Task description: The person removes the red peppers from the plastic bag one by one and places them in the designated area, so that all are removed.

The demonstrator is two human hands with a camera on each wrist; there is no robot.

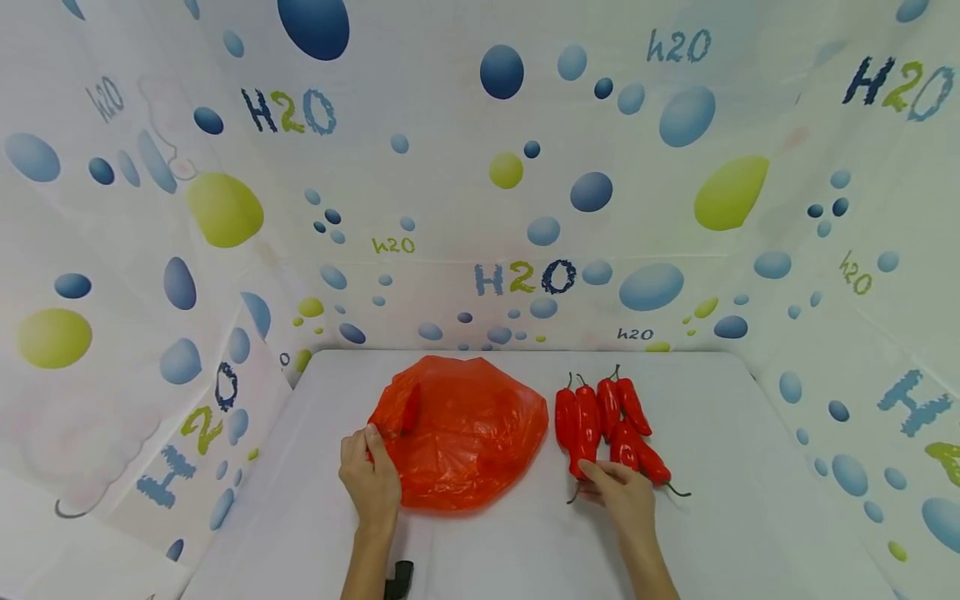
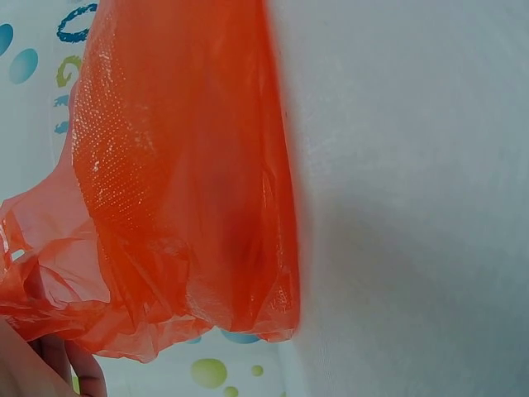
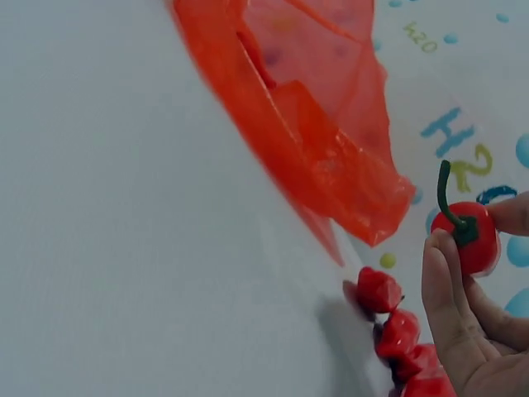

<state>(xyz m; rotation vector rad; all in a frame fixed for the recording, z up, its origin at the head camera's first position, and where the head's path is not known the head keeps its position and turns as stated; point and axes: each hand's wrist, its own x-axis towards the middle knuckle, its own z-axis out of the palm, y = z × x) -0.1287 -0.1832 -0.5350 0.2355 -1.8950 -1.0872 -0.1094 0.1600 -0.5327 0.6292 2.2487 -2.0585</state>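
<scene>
A red-orange plastic bag lies spread on the white table. At its left edge, my left hand grips the film between thumb and fingers; in the left wrist view the bag's side stands up from the table, with the hand at its gathered rim. My right hand pinches a red chili pepper with a green stem. That pepper is held above the table, its stem pointing towards me. Just beyond the right hand, several glossy red peppers lie in a loose group, partly covered by the fingers.
A dark object shows beside the left wrist at the bottom edge. The white tabletop ends at a back wall hung with a sheet printed with blue and green drops and H2O lettering. Similar sheets hang at both sides.
</scene>
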